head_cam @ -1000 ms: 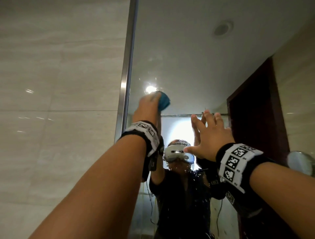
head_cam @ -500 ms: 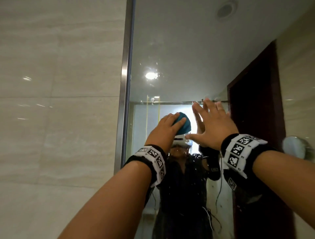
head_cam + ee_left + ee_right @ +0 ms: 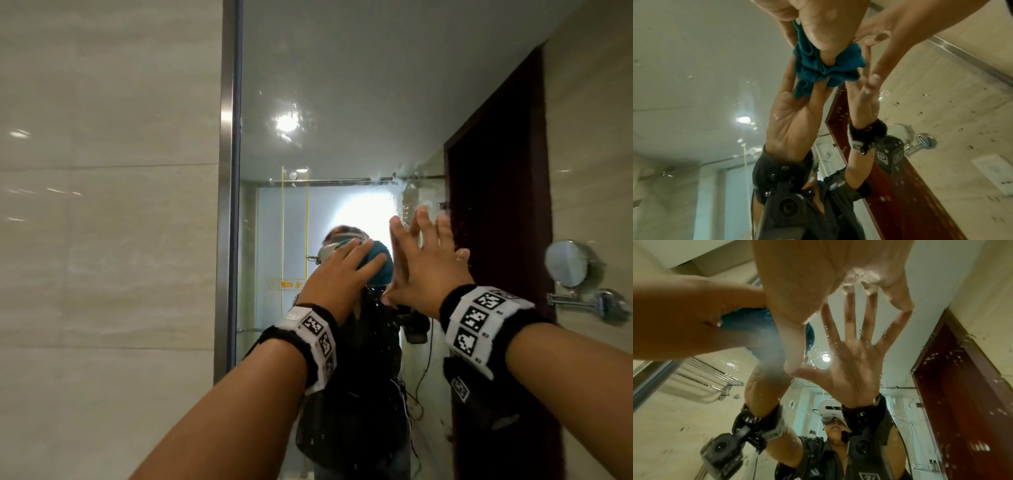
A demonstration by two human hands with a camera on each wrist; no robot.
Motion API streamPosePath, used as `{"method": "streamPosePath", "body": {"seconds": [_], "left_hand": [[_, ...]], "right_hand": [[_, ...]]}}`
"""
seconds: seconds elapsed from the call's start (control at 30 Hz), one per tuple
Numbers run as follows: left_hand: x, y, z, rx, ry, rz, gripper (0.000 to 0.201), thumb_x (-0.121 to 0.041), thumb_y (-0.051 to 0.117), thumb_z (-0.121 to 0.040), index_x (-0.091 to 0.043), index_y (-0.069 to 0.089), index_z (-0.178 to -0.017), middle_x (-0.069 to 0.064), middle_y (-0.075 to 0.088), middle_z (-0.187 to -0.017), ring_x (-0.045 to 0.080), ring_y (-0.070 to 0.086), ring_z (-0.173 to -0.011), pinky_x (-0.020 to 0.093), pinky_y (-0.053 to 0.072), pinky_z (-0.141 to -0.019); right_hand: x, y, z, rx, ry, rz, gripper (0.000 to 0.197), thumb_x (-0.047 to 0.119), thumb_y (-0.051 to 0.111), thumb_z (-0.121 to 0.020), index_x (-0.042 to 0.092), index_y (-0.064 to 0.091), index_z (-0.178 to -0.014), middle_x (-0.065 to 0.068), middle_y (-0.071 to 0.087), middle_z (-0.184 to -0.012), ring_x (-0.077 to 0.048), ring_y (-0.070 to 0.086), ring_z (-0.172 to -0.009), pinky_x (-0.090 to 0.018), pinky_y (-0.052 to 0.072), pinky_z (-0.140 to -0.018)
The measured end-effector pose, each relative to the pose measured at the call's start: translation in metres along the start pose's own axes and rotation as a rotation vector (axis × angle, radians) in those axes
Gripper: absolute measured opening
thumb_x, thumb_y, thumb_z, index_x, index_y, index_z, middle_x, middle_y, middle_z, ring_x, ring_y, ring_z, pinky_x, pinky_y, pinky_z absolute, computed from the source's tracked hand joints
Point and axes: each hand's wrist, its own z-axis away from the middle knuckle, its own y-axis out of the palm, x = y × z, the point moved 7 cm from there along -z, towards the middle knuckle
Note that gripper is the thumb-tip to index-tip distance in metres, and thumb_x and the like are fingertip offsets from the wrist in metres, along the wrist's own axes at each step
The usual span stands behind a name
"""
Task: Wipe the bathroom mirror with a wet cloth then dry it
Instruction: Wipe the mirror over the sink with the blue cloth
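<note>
The bathroom mirror (image 3: 342, 85) fills the middle and right of the head view, and water drops speckle its glass. My left hand (image 3: 356, 260) grips a bunched teal cloth (image 3: 382, 265) and presses it on the glass at about face height. In the left wrist view the thumb and fingers dig into the folds of the cloth (image 3: 812, 68). Just right of the cloth, my right hand (image 3: 424, 263) lies on the mirror with fingers spread and holds nothing. The right wrist view shows the right hand (image 3: 818, 280) with its fingertips touching the glass and the cloth (image 3: 742, 321) beside the thumb.
A steel frame (image 3: 228, 171) edges the mirror on the left, with a tiled wall (image 3: 102, 240) beyond it. A round chrome mirror on an arm (image 3: 568, 263) shows at the right. A dark red door (image 3: 496, 205) appears as a reflection.
My left hand has carried the cloth down from the mirror's upper left to a spot beside the right hand. The right hand has stayed flat on the glass.
</note>
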Motion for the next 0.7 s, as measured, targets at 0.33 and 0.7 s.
{"method": "streamPosePath", "body": {"seconds": [0.33,0.7], "left_hand": [[0.012,-0.025,-0.017,-0.161,-0.234,0.188,0.065,-0.007,0.058,-0.089,-0.019,0.031,-0.147,0.011,0.02,-0.155,0.029,0.017,-0.143,0.038,0.022,-0.115],[-0.023,0.039,0.055,0.105,0.069,-0.011,0.062,-0.012,0.075,-0.075,-0.017,0.053,-0.133,0.014,0.047,-0.141,0.036,0.045,-0.129,0.051,0.047,-0.097]], "right_hand": [[-0.004,0.005,-0.003,-0.023,-0.021,0.008,0.129,0.058,0.076,-0.062,0.037,-0.021,-0.144,-0.001,-0.035,-0.15,-0.034,-0.026,-0.138,-0.066,0.012,-0.106],[0.001,0.033,0.035,0.004,-0.083,0.079,0.128,0.066,0.071,-0.062,0.037,-0.024,-0.143,-0.003,-0.035,-0.149,-0.033,-0.022,-0.14,-0.06,0.007,-0.111]]}}
